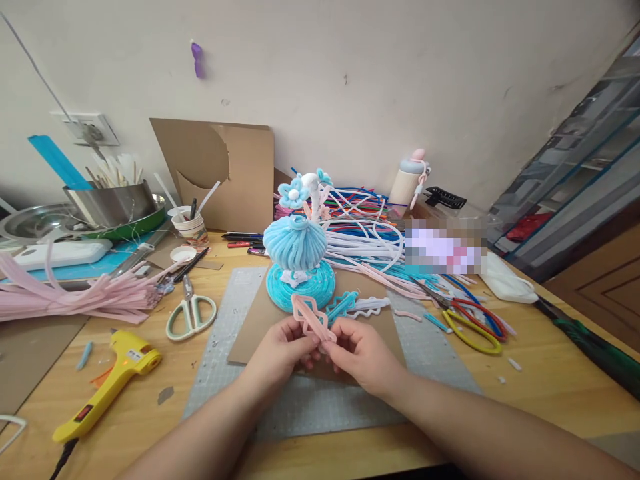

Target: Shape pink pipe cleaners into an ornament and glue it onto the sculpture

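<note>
The blue ornament (295, 243) is blocking the way straight ahead; the grey mat (220, 340) is lying open between the left hand (283, 348) and white-handled scissors (189, 310); the yellow glue gun (117, 377) is obstructing passage farther left.

Pinks and blues on a honey-yellow worktop (565, 383).
The zigzag piece (311, 320) is soft pink, the ribbed ball (295, 243) sky-blue, its base (276, 292) turquoise, the mat (313, 410) grey; towards the worktop's left edge, a yellow glue gun (120, 373) and pale-pink pipe cleaners (100, 293).
</note>
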`<control>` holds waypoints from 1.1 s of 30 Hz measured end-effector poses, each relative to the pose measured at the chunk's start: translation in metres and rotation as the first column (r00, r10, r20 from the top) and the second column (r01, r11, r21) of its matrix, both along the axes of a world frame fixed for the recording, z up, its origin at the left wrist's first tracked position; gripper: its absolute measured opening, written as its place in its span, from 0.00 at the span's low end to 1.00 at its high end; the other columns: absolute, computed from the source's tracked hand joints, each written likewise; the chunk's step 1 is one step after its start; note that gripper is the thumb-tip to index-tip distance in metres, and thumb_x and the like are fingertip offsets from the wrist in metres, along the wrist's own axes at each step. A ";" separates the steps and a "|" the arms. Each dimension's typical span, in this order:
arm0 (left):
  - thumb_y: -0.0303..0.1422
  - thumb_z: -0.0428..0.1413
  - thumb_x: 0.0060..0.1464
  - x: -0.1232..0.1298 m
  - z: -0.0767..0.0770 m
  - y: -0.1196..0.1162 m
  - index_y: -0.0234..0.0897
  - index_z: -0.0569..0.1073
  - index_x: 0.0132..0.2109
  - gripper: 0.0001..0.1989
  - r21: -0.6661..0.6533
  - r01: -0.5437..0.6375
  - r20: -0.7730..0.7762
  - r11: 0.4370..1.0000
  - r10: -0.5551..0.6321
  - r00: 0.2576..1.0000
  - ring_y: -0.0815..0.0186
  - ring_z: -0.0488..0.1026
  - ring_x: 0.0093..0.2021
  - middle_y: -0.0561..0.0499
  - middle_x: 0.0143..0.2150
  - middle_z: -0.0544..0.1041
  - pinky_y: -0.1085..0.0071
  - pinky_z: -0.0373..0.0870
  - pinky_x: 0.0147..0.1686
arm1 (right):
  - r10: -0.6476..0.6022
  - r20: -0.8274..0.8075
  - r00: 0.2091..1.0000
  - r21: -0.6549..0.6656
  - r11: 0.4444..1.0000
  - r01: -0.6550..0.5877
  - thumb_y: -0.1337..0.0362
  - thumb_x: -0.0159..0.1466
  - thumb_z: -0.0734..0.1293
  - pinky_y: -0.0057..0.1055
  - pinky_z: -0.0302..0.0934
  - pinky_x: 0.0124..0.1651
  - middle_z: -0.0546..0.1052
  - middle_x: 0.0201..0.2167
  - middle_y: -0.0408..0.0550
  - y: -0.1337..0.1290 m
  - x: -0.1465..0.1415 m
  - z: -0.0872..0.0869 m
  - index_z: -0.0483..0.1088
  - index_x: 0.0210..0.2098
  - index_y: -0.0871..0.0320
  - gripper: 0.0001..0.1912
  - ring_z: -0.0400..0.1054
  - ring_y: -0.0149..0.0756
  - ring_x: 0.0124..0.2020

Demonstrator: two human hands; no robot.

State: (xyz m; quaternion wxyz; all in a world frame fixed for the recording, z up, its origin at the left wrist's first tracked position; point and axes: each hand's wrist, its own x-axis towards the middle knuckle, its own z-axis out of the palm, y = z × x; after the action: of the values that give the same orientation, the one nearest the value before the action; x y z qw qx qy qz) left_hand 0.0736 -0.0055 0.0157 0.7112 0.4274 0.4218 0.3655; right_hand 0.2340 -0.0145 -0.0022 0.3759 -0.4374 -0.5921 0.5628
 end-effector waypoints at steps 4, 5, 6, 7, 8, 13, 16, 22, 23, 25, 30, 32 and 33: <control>0.39 0.62 0.44 -0.003 0.006 0.003 0.32 0.73 0.38 0.17 0.097 -0.121 0.014 0.988 0.120 0.993 0.78 0.58 0.19 0.51 0.28 0.73 0.79 0.52 0.18 | -0.004 0.089 0.996 0.037 0.999 0.001 0.60 0.59 0.64 0.25 0.44 0.21 0.60 0.18 0.38 0.000 0.000 -0.001 0.59 0.23 0.57 0.12 0.50 0.26 0.19; 0.40 0.61 0.45 -0.005 0.008 0.004 0.32 0.73 0.37 0.16 0.102 -0.171 0.019 0.980 0.169 0.985 0.78 0.57 0.19 0.51 0.28 0.73 0.79 0.51 0.18 | 0.006 0.104 0.995 0.046 0.999 -0.011 0.60 0.59 0.64 0.25 0.43 0.21 0.59 0.18 0.37 -0.001 0.000 -0.001 0.59 0.23 0.57 0.12 0.50 0.26 0.19; 0.40 0.61 0.46 -0.006 0.008 0.005 0.31 0.73 0.36 0.15 0.101 -0.206 0.026 0.973 0.204 0.979 0.78 0.56 0.19 0.51 0.28 0.73 0.79 0.50 0.18 | 0.015 0.106 0.994 0.047 0.999 -0.020 0.60 0.58 0.64 0.25 0.43 0.21 0.59 0.18 0.37 -0.001 0.000 -0.001 0.59 0.23 0.57 0.12 0.49 0.26 0.19; 0.39 0.61 0.46 -0.008 0.009 0.005 0.31 0.73 0.35 0.14 0.095 -0.224 0.033 0.970 0.222 0.974 0.78 0.56 0.19 0.51 0.27 0.73 0.79 0.51 0.19 | 0.020 0.097 0.995 0.036 0.999 -0.024 0.60 0.59 0.64 0.25 0.43 0.21 0.59 0.18 0.37 -0.001 0.000 0.000 0.60 0.23 0.57 0.12 0.49 0.26 0.19; 0.39 0.61 0.47 -0.009 0.009 0.006 0.31 0.73 0.34 0.14 0.088 -0.231 0.039 0.969 0.228 0.973 0.78 0.57 0.20 0.52 0.26 0.73 0.78 0.51 0.20 | 0.019 0.079 0.997 0.020 1.000 -0.021 0.59 0.59 0.64 0.25 0.43 0.21 0.59 0.18 0.37 -0.001 0.000 0.001 0.61 0.25 0.57 0.11 0.50 0.26 0.19; 0.37 0.62 0.44 -0.014 0.007 0.007 0.32 0.74 0.29 0.11 0.073 -0.256 0.008 0.964 0.256 0.967 0.74 0.59 0.23 0.52 0.26 0.72 0.77 0.55 0.23 | -0.067 -0.010 0.998 0.007 0.998 0.067 0.53 0.60 0.63 0.27 0.46 0.23 0.60 0.19 0.38 0.006 0.003 0.004 0.67 0.32 0.57 0.13 0.52 0.28 0.20; 0.38 0.61 0.45 -0.013 0.008 0.005 0.32 0.74 0.29 0.11 0.074 -0.194 -0.018 0.978 0.196 0.980 0.73 0.60 0.25 0.52 0.26 0.71 0.76 0.56 0.25 | -0.114 0.011 0.993 0.070 0.991 0.113 0.53 0.60 0.64 0.28 0.49 0.27 0.63 0.21 0.40 0.010 0.007 0.005 0.69 0.31 0.57 0.13 0.55 0.31 0.24; 0.40 0.60 0.46 -0.010 0.007 0.005 0.33 0.76 0.29 0.12 0.076 -0.029 -0.092 0.997 0.036 0.995 0.69 0.65 0.27 0.50 0.29 0.76 0.75 0.58 0.29 | -0.105 0.108 0.989 0.212 0.974 0.080 0.55 0.60 0.64 0.29 0.51 0.31 0.66 0.24 0.43 0.008 0.007 0.009 0.70 0.29 0.57 0.11 0.58 0.33 0.28; 0.40 0.60 0.46 -0.010 0.006 0.005 0.33 0.76 0.28 0.12 0.084 -0.019 -0.092 0.996 0.026 0.995 0.68 0.67 0.28 0.50 0.28 0.76 0.75 0.59 0.30 | -0.091 0.091 0.992 0.185 0.980 0.073 0.55 0.60 0.64 0.29 0.51 0.30 0.66 0.24 0.42 0.007 0.007 0.010 0.69 0.29 0.57 0.12 0.57 0.32 0.27; 0.39 0.60 0.46 -0.010 0.005 0.005 0.33 0.77 0.29 0.11 0.121 -0.011 -0.113 0.993 0.025 0.993 0.65 0.70 0.32 0.49 0.30 0.78 0.73 0.61 0.34 | -0.052 0.015 0.999 0.082 0.995 0.050 0.53 0.60 0.63 0.28 0.48 0.26 0.63 0.21 0.40 0.006 0.006 0.010 0.68 0.28 0.57 0.13 0.54 0.30 0.23; 0.37 0.59 0.47 -0.011 0.005 0.000 0.36 0.79 0.33 0.09 0.341 -0.044 -0.369 0.939 0.177 0.912 0.60 0.72 0.33 0.48 0.30 0.80 0.71 0.63 0.33 | -0.037 -0.215 0.976 -0.224 0.975 -0.012 0.55 0.58 0.65 0.26 0.39 0.21 0.57 0.14 0.34 0.008 0.005 0.005 0.62 0.25 0.57 0.13 0.47 0.25 0.16; 0.37 0.59 0.47 -0.011 0.007 -0.001 0.38 0.80 0.32 0.08 0.439 -0.018 -0.428 0.898 0.227 0.875 0.60 0.72 0.33 0.49 0.29 0.80 0.71 0.62 0.32 | -0.050 -0.259 0.965 -0.297 0.955 -0.030 0.56 0.57 0.66 0.25 0.38 0.21 0.58 0.14 0.34 0.009 0.006 0.004 0.61 0.25 0.57 0.13 0.48 0.24 0.16; 0.37 0.59 0.47 -0.011 0.007 -0.002 0.38 0.80 0.31 0.08 0.475 -0.005 -0.440 0.880 0.242 0.865 0.60 0.72 0.33 0.49 0.29 0.79 0.72 0.62 0.32 | -0.052 -0.278 0.959 -0.320 0.946 -0.041 0.57 0.56 0.66 0.25 0.38 0.20 0.58 0.14 0.34 0.009 0.006 0.004 0.61 0.25 0.58 0.13 0.48 0.24 0.16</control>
State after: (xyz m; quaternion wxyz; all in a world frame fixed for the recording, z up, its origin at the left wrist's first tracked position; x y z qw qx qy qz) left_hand 0.0627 -0.0074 0.0229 0.4348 0.6322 0.5160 0.3809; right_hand 0.2400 -0.0053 0.0021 0.3814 -0.4098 -0.4312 0.7076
